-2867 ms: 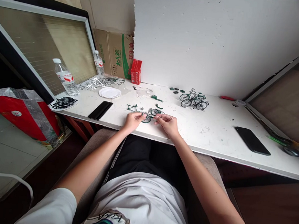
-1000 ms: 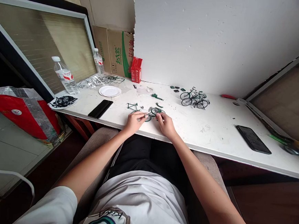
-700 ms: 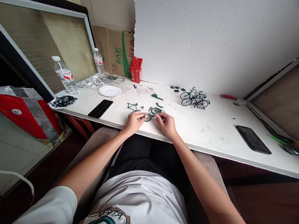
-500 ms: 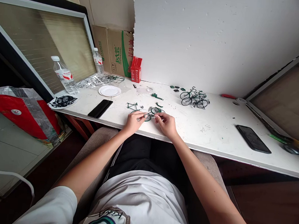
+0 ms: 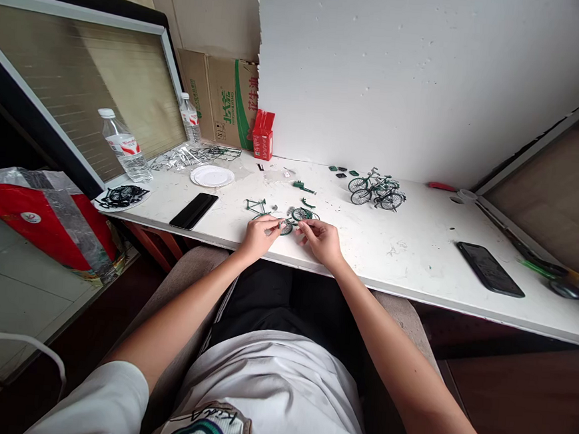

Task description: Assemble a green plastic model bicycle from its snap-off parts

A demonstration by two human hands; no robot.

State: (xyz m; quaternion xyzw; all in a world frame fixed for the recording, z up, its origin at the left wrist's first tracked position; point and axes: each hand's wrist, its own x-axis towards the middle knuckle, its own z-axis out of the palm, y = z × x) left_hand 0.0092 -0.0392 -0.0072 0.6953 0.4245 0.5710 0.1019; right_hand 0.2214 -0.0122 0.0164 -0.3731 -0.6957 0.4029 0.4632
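Note:
Near the table's front edge, my left hand (image 5: 262,233) is closed in a pinch on a tiny greyish part whose kind I cannot make out. Facing it, my right hand (image 5: 322,239) also pinches, and what is between the fingertips is too small to name. A small dark spoked wheel (image 5: 287,228) shows between my hands. Just behind lies a green wheel with a thin tyre (image 5: 302,214). The green model bicycle frame (image 5: 256,206) rests beyond my left fingers. Farther back are a curved green piece (image 5: 307,204) and a longer green part (image 5: 302,186).
Several assembled model bicycles (image 5: 378,190) stand at the back right. Phones lie at left (image 5: 194,211) and right (image 5: 490,269). Paper plates (image 5: 212,176), water bottles (image 5: 124,147), a red box (image 5: 264,135) and a carton (image 5: 223,101) occupy the left and back.
My right fingertips have shifted very slightly; the left hand keeps its pinch in the same place. Nothing else has visibly moved on the table.

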